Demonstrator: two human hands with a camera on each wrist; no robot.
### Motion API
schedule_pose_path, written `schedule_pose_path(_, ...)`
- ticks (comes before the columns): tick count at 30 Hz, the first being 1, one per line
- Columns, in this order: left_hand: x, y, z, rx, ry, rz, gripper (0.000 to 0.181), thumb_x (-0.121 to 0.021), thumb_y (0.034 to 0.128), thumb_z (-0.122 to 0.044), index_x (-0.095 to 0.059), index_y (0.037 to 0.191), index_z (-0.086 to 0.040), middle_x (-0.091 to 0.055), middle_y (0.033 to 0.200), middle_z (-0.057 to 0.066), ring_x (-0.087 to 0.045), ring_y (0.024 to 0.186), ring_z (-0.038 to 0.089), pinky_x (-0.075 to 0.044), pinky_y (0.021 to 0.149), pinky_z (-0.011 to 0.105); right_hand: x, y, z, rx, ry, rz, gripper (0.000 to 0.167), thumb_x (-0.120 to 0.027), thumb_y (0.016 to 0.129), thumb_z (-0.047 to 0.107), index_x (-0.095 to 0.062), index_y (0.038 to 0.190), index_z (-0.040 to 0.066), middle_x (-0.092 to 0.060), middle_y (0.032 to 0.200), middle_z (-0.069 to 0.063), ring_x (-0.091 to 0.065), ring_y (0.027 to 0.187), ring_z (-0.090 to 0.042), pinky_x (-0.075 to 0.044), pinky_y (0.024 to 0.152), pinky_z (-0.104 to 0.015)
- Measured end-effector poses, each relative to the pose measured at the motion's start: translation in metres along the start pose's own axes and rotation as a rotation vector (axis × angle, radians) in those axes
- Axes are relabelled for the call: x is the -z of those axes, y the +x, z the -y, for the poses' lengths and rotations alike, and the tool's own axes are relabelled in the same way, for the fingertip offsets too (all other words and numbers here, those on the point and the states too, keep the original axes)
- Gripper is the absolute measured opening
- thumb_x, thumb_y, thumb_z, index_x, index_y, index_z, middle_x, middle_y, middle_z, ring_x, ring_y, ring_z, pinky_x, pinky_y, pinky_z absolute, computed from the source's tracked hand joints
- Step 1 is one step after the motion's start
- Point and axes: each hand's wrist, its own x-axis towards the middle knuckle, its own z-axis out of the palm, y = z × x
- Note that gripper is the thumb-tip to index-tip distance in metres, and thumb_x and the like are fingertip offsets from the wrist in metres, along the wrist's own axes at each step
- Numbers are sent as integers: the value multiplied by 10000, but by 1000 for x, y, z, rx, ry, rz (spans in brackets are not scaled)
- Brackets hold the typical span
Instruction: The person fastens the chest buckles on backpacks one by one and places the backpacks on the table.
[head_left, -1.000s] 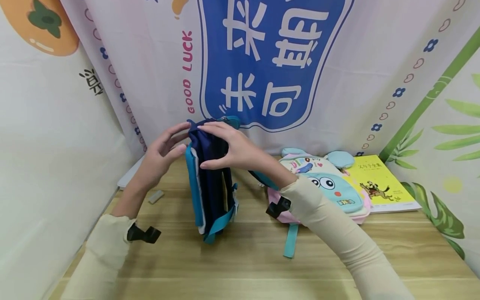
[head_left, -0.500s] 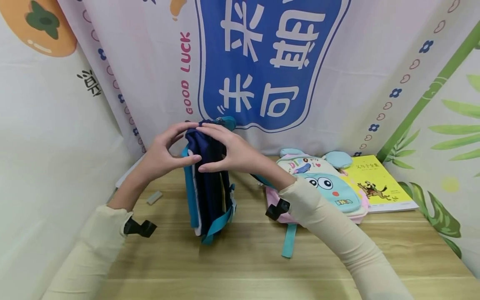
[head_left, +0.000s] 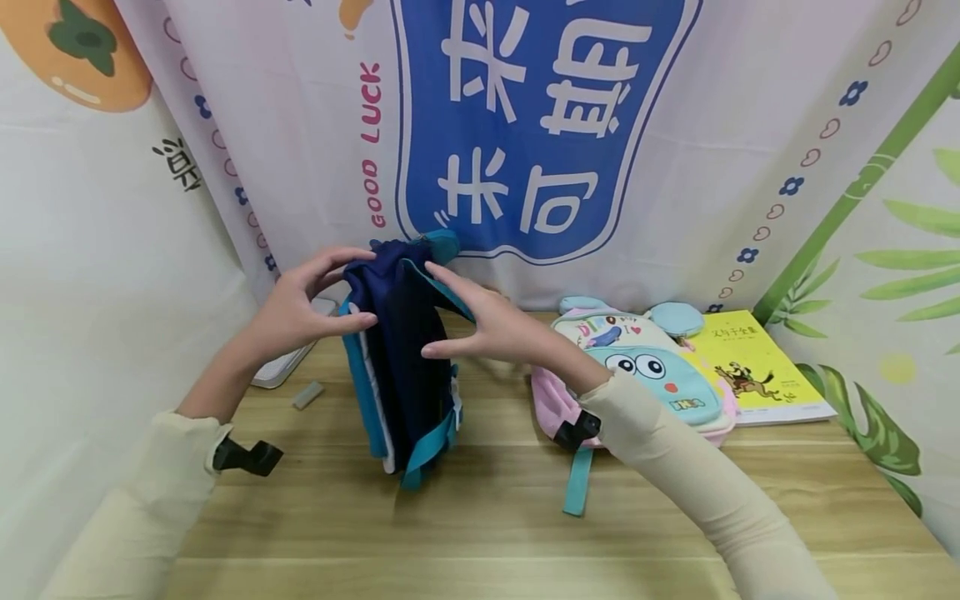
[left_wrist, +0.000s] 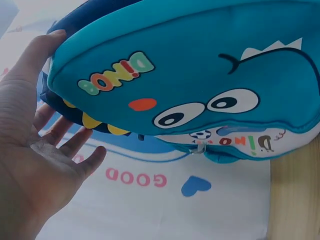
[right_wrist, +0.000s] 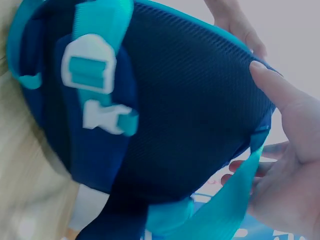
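Observation:
A navy and teal backpack (head_left: 405, 367) stands upright on the wooden table, its top between both hands. My left hand (head_left: 288, 312) holds the upper left corner, thumb in front and fingers over the top. In the left wrist view, this hand (left_wrist: 40, 160) has its thumb on the rim of the teal dinosaur front (left_wrist: 190, 65), other fingers spread beneath. My right hand (head_left: 487, 321) holds the upper right edge beside a teal strap. Seen from the right wrist, that hand's (right_wrist: 300, 145) thumb presses the dark mesh back panel (right_wrist: 185, 100), with fingers behind.
A pink and light-blue dinosaur backpack (head_left: 660, 387) lies at the right, partly over a yellow book (head_left: 757, 362). Left of the upright bag are a small grey block (head_left: 307, 395) and a white-edged flat object (head_left: 281, 371). A printed curtain (head_left: 300, 125) hangs behind.
Both hands have moved apart after coming close together at the bag's top. The top has shifted slightly left and spread wider, showing more dark fabric between them.

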Motion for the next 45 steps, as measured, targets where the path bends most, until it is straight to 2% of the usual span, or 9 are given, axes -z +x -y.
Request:
schedule_pose_path(6, 11, -9, 6, 5, -22, 10, 680, -786, 848, 13, -524, 1461, -125, -490, 1483, 7, -415, 1382, 46, -375, 1114, 135, -5, -11, -20, -3, -6, -1, 983, -780, 881, 457, -178, 1641, 291, -293, 1672, -2, -346, 1506, -225, -344, 1194, -518)
schedule_pose_path(9, 16, -12, 6, 29, -23, 34, 686, -783, 855, 6, -513, 1469, -136, -471, 1497, 7, -414, 1374, 38, -377, 1069, 81, -10, -16, -31, -8, 2, 0, 987, -797, 869, 440, -210, 1638, 245, -322, 1657, -19, -381, 1475, -239, -362, 1174, -540)
schedule_pose_path(17, 33, -20, 6, 126, -44, 120, 690, -758, 894, -21, -465, 1500, -172, -402, 1565, 15, -488, 1335, 2, -406, 1032, 78, -22, -28, -55, -10, -14, -2, 924, -826, 848, 401, -320, 1602, 230, -376, 1628, -13, -378, 1483, -230, -341, 1191, -537)
schedule_pose_path(21, 39, -23, 8, 158, -92, 151, 694, -734, 906, 4, -443, 1514, -163, -399, 1568, 29, -575, 1244, 32, -479, 977, 124, -27, -37, -57, -28, -16, -27, 911, -818, 853, 423, -331, 1601, 243, -299, 1674, -42, -286, 1545, -261, -295, 1201, -595)
schedule_pose_path(24, 43, -26, 9, 183, -111, 160, 697, -723, 912, 11, -433, 1521, -167, -403, 1562, 21, -603, 1203, 56, -505, 944, 140, -30, -43, -56, -25, -17, -73, 896, -811, 858, 434, -331, 1600, 286, -233, 1701, -37, -211, 1575, -261, -271, 1194, -637)
schedule_pose_path(30, 48, -30, 13, 197, -117, 152, 704, -718, 911, 21, -429, 1525, -166, -415, 1551, -1, -576, 1231, 38, -469, 975, 109, -32, -48, -57, 28, -7, -214, 854, -835, 851, 357, -388, 1575, 282, -252, 1693, -17, -219, 1573, -280, -277, 1196, -628)
schedule_pose_path(37, 53, -33, 20, 198, -120, 157, 701, -699, 925, 22, -405, 1536, -159, -418, 1549, 3, -572, 1240, 22, -463, 982, 103, -31, -48, -65, 0, -146, -348, 864, -867, 807, 381, -449, 1543, 209, -344, 1649, -95, -235, 1566, -283, -107, 1266, -575)
schedule_pose_path(40, 55, -34, 22, 200, -121, 156, 705, -694, 926, 29, -399, 1539, -156, -411, 1558, 10, -558, 1255, 14, -460, 987, 105, -30, -49, -68, -31, -166, -392, 869, -872, 800, 381, -454, 1539, 195, -332, 1650, -125, -222, 1565, -328, -165, 1235, -631)
schedule_pose_path(45, 58, -38, 23, 219, -114, 148, 713, -696, 925, 24, -400, 1543, -174, -386, 1574, 2, -491, 1305, -41, -422, 1008, 76, -29, -53, -71, -87, -81, -413, 893, -868, 809, 360, -417, 1559, 183, -276, 1675, -121, -215, 1566, -339, -282, 1186, -643)
